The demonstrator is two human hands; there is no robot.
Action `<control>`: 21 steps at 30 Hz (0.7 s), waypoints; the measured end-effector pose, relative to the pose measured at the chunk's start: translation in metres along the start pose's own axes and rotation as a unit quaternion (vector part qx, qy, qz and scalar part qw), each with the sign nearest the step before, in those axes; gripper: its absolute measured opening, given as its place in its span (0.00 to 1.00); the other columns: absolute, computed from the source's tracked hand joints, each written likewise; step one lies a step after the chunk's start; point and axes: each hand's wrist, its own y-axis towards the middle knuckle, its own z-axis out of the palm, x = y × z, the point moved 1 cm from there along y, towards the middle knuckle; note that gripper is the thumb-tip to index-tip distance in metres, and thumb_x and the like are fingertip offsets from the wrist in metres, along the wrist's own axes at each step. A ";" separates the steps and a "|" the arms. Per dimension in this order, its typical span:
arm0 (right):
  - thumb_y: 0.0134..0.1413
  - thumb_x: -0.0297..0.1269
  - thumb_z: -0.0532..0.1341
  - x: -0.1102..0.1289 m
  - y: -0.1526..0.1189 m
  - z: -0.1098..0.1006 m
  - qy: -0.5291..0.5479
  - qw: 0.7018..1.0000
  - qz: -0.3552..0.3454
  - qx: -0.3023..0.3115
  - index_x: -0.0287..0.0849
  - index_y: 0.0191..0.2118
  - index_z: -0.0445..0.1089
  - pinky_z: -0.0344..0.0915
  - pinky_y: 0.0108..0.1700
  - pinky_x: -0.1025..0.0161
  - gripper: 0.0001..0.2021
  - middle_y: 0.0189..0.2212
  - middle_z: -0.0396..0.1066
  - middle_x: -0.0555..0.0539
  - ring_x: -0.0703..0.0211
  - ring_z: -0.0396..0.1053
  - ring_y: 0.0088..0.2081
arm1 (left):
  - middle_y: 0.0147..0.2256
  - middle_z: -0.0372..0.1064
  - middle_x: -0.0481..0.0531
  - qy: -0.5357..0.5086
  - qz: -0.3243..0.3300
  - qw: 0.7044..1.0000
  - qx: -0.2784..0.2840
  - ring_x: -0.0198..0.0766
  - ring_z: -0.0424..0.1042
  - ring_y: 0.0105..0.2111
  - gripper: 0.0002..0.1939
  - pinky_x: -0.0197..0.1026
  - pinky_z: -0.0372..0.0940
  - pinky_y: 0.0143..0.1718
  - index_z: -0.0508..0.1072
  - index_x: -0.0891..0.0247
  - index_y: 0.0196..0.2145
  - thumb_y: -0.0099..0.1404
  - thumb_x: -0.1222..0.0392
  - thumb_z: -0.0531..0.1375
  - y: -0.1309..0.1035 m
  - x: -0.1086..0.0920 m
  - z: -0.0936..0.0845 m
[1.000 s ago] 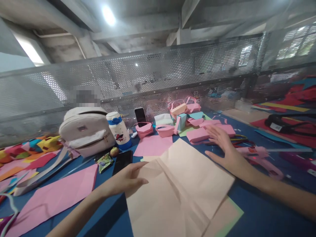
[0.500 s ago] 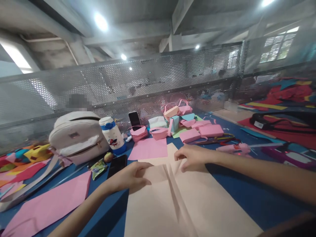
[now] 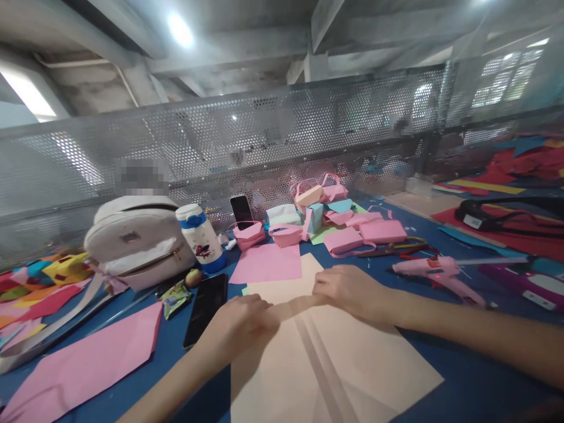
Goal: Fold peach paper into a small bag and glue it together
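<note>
touching peach paper (image 3: 370,352), crease (image 3: 318,359) slanting away leftward, both hands' fingers (image 3: 265,314) (image 3: 325,286) curled, grip unclear

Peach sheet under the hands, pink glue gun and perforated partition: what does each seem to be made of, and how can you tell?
Peach sheet: probably paper or thin card, matt, with straight creases. Pink glue gun: likely plastic, smooth, with a moulded-looking body. Perforated partition: apparently metal, grey with a dull sheen, punched with regular holes.

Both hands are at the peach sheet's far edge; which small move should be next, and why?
Perhaps press along the creased strip with the right hand while the left hand steadies the peach sheet: both hands lie at its far edge, and the strip starts between them.
</note>
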 end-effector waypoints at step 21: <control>0.65 0.48 0.57 0.025 -0.025 0.054 0.234 0.969 -0.075 0.008 0.38 0.72 0.36 0.44 0.71 0.47 0.40 0.70 0.40 0.39 0.45 0.43 0.70 | 0.63 0.61 0.59 0.260 0.245 0.915 -0.188 0.46 0.59 0.65 0.31 0.43 0.55 0.66 0.54 0.70 0.67 0.74 0.49 0.50 -0.029 -0.015 0.082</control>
